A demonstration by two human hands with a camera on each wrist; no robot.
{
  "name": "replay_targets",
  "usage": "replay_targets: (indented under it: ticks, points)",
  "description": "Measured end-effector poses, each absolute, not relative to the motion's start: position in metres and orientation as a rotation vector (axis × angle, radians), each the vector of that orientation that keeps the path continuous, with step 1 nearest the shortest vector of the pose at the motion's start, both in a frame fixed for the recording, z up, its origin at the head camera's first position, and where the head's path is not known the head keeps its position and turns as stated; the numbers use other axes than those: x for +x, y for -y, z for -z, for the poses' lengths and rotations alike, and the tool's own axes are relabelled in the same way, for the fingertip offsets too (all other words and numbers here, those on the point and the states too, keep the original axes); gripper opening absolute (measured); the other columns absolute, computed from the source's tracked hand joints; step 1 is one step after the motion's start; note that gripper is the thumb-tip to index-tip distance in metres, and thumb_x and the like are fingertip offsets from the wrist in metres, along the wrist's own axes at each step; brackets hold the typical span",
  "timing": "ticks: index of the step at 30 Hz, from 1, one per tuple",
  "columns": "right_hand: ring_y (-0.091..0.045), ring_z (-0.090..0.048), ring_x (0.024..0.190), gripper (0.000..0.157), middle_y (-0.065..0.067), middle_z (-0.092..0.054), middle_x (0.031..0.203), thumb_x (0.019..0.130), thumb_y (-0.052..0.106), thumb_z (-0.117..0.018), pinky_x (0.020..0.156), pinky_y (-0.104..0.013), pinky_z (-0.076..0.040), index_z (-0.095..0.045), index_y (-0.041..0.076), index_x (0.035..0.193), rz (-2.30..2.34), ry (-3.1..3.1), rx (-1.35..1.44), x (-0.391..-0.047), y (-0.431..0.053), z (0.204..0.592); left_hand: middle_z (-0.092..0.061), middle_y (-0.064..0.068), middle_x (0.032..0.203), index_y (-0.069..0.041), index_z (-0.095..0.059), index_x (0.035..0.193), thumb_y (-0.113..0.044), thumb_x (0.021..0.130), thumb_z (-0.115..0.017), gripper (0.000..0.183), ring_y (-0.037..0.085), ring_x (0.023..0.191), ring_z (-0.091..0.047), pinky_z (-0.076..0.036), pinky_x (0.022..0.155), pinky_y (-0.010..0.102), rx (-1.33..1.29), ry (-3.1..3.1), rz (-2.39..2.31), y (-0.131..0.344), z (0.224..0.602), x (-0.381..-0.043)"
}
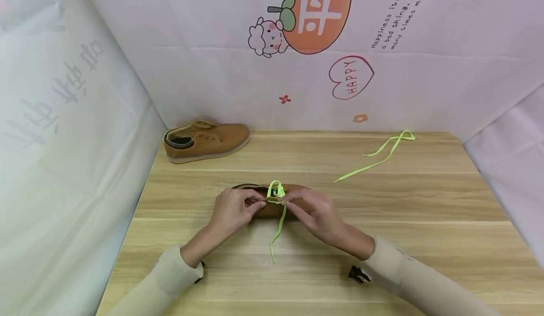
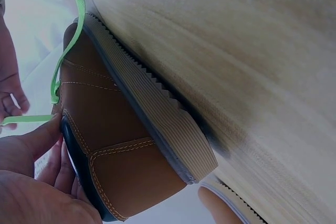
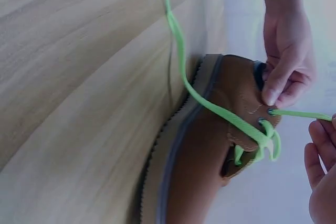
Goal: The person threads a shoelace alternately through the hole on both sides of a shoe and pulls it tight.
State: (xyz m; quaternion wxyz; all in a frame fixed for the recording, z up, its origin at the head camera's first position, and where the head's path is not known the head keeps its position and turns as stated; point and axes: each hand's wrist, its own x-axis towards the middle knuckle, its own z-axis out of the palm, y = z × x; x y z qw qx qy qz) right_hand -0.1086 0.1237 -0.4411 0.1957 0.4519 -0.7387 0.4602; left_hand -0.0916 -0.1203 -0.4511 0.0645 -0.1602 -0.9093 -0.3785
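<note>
A brown lace-up shoe (image 1: 263, 211) stands on the table between the hands. A neon-green shoelace (image 3: 226, 115) runs through its eyelets, one loose end trailing over the side onto the wood. My left hand (image 1: 233, 207) pinches the eyelet flap between thumb and fingers, near the collar, as the right wrist view shows. From the eyelet beside that thumb, a stretch of lace runs taut to my right hand (image 1: 316, 212), which pinches it with thumb and fingers. In the left wrist view the shoe's heel and ridged sole (image 2: 157, 103) face the camera.
A second brown shoe (image 1: 208, 141), with bare eyelets, lies at the table's back left. Another neon-green lace (image 1: 378, 160) is spread out at the back right. White printed cloth (image 1: 212, 70) hangs behind and along both sides of the wooden table (image 1: 425, 221).
</note>
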Motion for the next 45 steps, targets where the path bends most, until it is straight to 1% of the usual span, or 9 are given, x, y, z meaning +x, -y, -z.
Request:
replay_targets:
  ticks: [4, 7, 10, 15, 22, 26, 29, 34, 45]
  points:
    - [-0.026, -0.078, 0.087, 0.004, -0.012, -0.080, 0.096, 0.099, 0.003, -0.074, 0.085, -0.025, -0.061, -0.073, -0.001, 0.101, -1.369, 2.024, 1.283, -0.104, -0.128, 0.430, -0.077, -0.008, 0.076, -0.015, -0.084, 0.088, -0.021, 0.089, -0.088, 0.007, -0.008, 0.054, -0.058, -0.049, 0.055, 0.023, -0.477, 2.746, 1.140, 0.120, 0.451, -0.092]
    - [-0.027, -0.078, 0.086, 0.013, -0.014, -0.079, 0.094, 0.104, 0.010, -0.069, 0.088, -0.022, -0.059, -0.073, -0.002, 0.099, -1.423, 1.983, 1.280, -0.101, -0.131, 0.419, -0.077, -0.009, 0.076, -0.015, -0.084, 0.088, -0.022, 0.089, -0.087, 0.008, -0.008, 0.055, -0.059, -0.050, 0.056, 0.023, -0.473, 2.749, 1.128, 0.120, 0.450, -0.092]
    - [-0.027, -0.078, 0.084, 0.007, -0.016, -0.079, 0.093, 0.101, 0.004, -0.071, 0.086, -0.021, -0.059, -0.073, -0.002, 0.099, -1.458, 1.951, 1.264, -0.098, -0.135, 0.409, -0.078, -0.009, 0.077, -0.015, -0.084, 0.088, -0.022, 0.089, -0.087, 0.007, -0.007, 0.057, -0.060, -0.051, 0.056, 0.023, -0.470, 2.751, 1.123, 0.119, 0.449, -0.091]
    - [-0.016, -0.072, 0.074, 0.003, -0.018, -0.078, 0.090, 0.097, -0.002, -0.071, 0.069, -0.017, -0.054, -0.074, -0.003, 0.099, -1.511, 1.879, 1.249, -0.093, -0.143, 0.393, -0.078, -0.009, 0.078, -0.018, -0.084, 0.086, -0.020, 0.089, -0.087, 0.005, -0.006, 0.058, -0.062, -0.051, 0.058, 0.024, -0.458, 2.754, 1.131, 0.119, 0.450, -0.090]
    - [-0.023, -0.079, 0.083, 0.017, -0.017, -0.079, 0.088, 0.102, 0.008, -0.069, 0.080, -0.019, -0.059, -0.072, -0.007, 0.093, -1.506, 1.827, 1.263, -0.090, -0.154, 0.379, -0.077, -0.010, 0.077, -0.021, -0.083, 0.086, -0.018, 0.088, -0.088, 0.005, -0.005, 0.060, -0.064, -0.051, 0.058, 0.025, -0.455, 2.748, 1.112, 0.119, 0.451, -0.090]
    - [-0.017, -0.079, 0.086, 0.020, -0.018, -0.079, 0.088, 0.102, 0.010, -0.071, 0.065, -0.009, -0.051, -0.072, -0.007, 0.092, -1.481, 1.843, 1.230, -0.090, -0.162, 0.376, -0.078, -0.010, 0.078, -0.021, -0.083, 0.086, -0.018, 0.088, -0.088, 0.006, -0.005, 0.061, -0.065, -0.052, 0.059, 0.025, -0.449, 2.750, 1.115, 0.119, 0.451, -0.090]
    - [-0.013, -0.079, 0.089, 0.015, -0.020, -0.078, 0.088, 0.099, 0.004, -0.073, 0.065, -0.008, -0.051, -0.072, -0.009, 0.091, -1.526, 1.846, 1.202, -0.090, -0.168, 0.376, -0.077, -0.011, 0.077, -0.022, -0.083, 0.086, -0.017, 0.088, -0.088, 0.006, -0.005, 0.061, -0.065, -0.052, 0.059, 0.024, -0.451, 2.750, 1.114, 0.119, 0.452, -0.090]
    - [-0.013, -0.078, 0.094, 0.003, -0.021, -0.078, 0.091, 0.091, -0.013, -0.073, 0.083, -0.020, -0.060, -0.070, -0.013, 0.091, -1.655, 1.844, 1.169, -0.093, -0.176, 0.373, -0.077, -0.011, 0.076, -0.022, -0.083, 0.086, -0.018, 0.087, -0.088, 0.007, -0.005, 0.061, -0.064, -0.051, 0.058, 0.024, -0.451, 2.749, 1.089, 0.119, 0.453, -0.090]
    - [-0.013, -0.078, 0.088, 0.020, -0.010, -0.080, 0.095, 0.080, -0.030, -0.067, 0.078, -0.017, -0.059, -0.070, -0.015, 0.092, -1.733, 1.896, 0.979, -0.097, -0.182, 0.365, -0.077, -0.010, 0.075, -0.022, -0.083, 0.086, -0.018, 0.087, -0.088, 0.006, -0.003, 0.060, -0.064, -0.050, 0.057, 0.024, -0.466, 2.740, 1.065, 0.119, 0.452, -0.089]
